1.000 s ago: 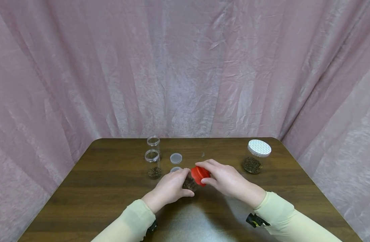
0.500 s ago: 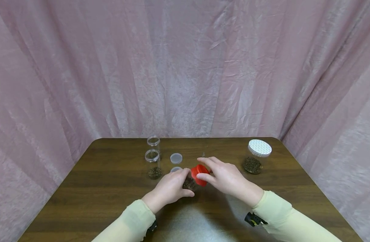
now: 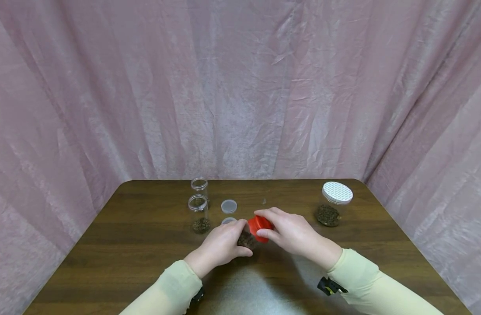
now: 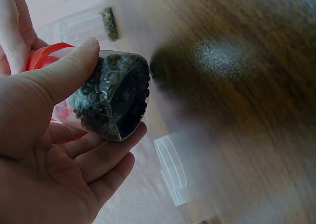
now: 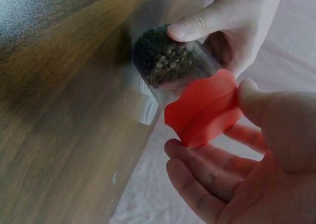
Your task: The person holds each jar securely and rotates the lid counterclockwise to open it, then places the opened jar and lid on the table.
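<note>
My left hand (image 3: 223, 245) grips a clear jar (image 3: 246, 239) around its side, thumb on one side and fingers on the other. The jar is tilted, and dark dried pellets (image 4: 106, 98) lie toward its base in the left wrist view. A red lid (image 3: 260, 228) with a wavy, scalloped edge sits on the jar's mouth, which it hides. My right hand (image 3: 293, 233) pinches this lid, its thumb (image 5: 252, 103) on one side and fingertips opposite in the right wrist view.
Left of my hands stand two lidless clear jars, the nearer one (image 3: 199, 214) holding dried bits, the other (image 3: 200, 186) behind it. Two small translucent lids (image 3: 228, 206) lie beside them. A wide jar (image 3: 329, 213) with a white patterned lid stands right on the wooden table (image 3: 146, 262).
My right fingers lifted off the red lid half a second ago and now touch it again, with the thumb farther across it. My left hand and the jar have stayed in place.
</note>
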Motion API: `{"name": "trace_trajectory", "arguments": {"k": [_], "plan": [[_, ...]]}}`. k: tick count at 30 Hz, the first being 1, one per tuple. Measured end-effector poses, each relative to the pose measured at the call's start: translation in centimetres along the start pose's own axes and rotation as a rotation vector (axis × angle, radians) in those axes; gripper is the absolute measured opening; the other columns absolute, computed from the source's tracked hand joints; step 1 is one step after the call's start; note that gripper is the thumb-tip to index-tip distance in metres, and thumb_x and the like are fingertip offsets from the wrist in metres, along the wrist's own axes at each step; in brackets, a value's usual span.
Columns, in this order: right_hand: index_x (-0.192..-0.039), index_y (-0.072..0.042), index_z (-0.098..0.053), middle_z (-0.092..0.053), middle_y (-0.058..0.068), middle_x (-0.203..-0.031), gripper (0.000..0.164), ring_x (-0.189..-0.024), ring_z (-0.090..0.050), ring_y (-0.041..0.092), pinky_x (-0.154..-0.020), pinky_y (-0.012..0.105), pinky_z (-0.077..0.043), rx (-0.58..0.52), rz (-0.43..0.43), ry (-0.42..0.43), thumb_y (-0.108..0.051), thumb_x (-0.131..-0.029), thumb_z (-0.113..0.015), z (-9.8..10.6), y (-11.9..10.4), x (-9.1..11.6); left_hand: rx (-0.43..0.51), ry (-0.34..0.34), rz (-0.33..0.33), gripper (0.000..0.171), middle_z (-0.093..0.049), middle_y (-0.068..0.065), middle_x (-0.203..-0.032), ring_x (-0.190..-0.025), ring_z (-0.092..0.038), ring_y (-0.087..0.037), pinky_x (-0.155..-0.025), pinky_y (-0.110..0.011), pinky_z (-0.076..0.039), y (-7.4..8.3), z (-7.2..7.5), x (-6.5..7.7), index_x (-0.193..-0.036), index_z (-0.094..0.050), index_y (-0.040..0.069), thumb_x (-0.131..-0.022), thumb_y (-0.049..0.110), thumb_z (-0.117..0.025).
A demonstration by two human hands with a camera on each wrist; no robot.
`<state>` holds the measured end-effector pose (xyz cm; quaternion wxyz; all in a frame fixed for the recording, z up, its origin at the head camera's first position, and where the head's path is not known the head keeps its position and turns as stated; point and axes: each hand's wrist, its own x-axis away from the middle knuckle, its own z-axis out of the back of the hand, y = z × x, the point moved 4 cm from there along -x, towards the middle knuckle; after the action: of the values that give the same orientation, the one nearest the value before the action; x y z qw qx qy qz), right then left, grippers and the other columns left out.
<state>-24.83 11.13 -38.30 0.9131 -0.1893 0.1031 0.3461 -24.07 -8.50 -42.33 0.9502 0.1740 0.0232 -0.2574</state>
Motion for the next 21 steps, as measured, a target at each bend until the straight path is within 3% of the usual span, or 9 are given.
{"name": "trace_trajectory", "arguments": {"k": [7,16,21], "plan": [[-0.148,-0.017,-0.067,-0.072,0.003,-0.133,0.047,-0.104,-0.075,0.022,-0.078,0.046,-0.060,-0.008,0.039,-0.006,-0.034,-0.105,-0.078,0.01,-0.01,0.13,-0.009,0.011,-0.002,0.060,-0.075,-0.004,-0.118,-0.106,-0.073,-0.025,-0.089,-0.048,-0.061,0.15,0.14,0.10,-0.129,-0.065,0.008,-0.086,0.035,-0.098],[-0.150,-0.013,-0.065,-0.068,0.004,-0.141,0.050,-0.113,-0.074,0.023,-0.088,0.048,-0.062,-0.063,0.150,-0.025,-0.023,-0.103,-0.081,-0.09,0.04,0.09,-0.001,0.005,0.010,0.063,-0.075,-0.006,-0.122,-0.109,-0.073,-0.028,-0.092,-0.049,-0.060,0.17,0.15,0.07,-0.132,-0.065,0.007,-0.086,0.034,-0.099],[-0.150,-0.013,-0.066,-0.067,0.004,-0.143,0.052,-0.119,-0.072,0.024,-0.092,0.050,-0.061,-0.071,0.119,-0.014,-0.031,-0.104,-0.080,-0.15,0.00,-0.17,-0.009,0.014,0.006,0.062,-0.075,-0.006,-0.120,-0.108,-0.073,-0.027,-0.092,-0.048,-0.060,0.11,0.06,0.06,-0.130,-0.065,0.008,-0.085,0.034,-0.099]]}}
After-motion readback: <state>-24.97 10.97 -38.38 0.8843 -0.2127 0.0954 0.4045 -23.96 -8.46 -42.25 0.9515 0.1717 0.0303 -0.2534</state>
